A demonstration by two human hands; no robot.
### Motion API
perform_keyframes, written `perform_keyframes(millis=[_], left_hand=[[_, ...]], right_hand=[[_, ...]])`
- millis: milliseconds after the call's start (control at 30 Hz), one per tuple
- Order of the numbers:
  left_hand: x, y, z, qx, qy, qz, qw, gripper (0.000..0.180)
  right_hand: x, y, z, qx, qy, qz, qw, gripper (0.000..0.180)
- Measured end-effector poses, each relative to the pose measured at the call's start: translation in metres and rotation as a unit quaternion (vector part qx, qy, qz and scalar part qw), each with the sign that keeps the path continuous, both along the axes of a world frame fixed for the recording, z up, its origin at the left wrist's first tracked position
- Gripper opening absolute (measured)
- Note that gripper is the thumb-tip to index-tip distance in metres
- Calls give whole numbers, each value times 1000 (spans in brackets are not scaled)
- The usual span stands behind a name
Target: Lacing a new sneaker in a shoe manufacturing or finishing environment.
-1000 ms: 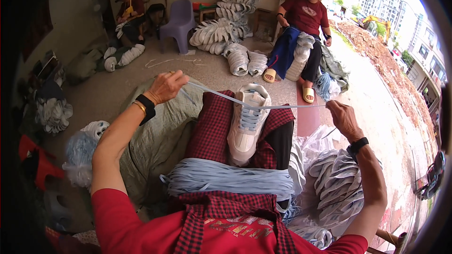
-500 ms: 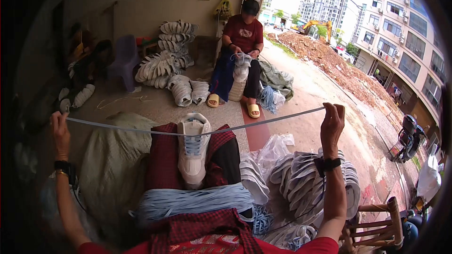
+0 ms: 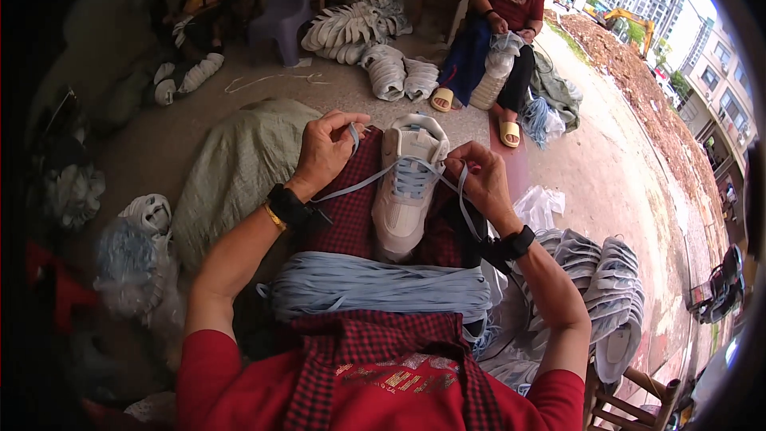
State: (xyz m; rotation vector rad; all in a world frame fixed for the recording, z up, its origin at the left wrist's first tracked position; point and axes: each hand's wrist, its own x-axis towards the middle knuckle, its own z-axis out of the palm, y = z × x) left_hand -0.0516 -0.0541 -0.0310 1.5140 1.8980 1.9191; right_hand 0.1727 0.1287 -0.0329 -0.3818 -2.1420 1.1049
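Shoe (image 3: 407, 183) on lap between hands, lace bundle (image 3: 379, 287) nearer the body.

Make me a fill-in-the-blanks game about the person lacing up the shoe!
1. The white shoe rests on the person's ____.
2. The left hand and right hand each pinch an end of the light ____ shoelace.
3. A bundle of laces lies across the lap, ____ to the body than the shoe.

Missing words: lap; blue; closer
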Motion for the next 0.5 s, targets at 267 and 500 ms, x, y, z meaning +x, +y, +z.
perform_keyframes(millis=[267, 500], left_hand=[[22, 14, -20, -75, 15, -52, 996, 18], [23, 15, -27, -36, -61, -60, 996, 16]], right_hand=[[-2, -5, -1, 31, 2, -36, 999, 7], [-12, -10, 1, 113, 5, -34, 993, 9]])
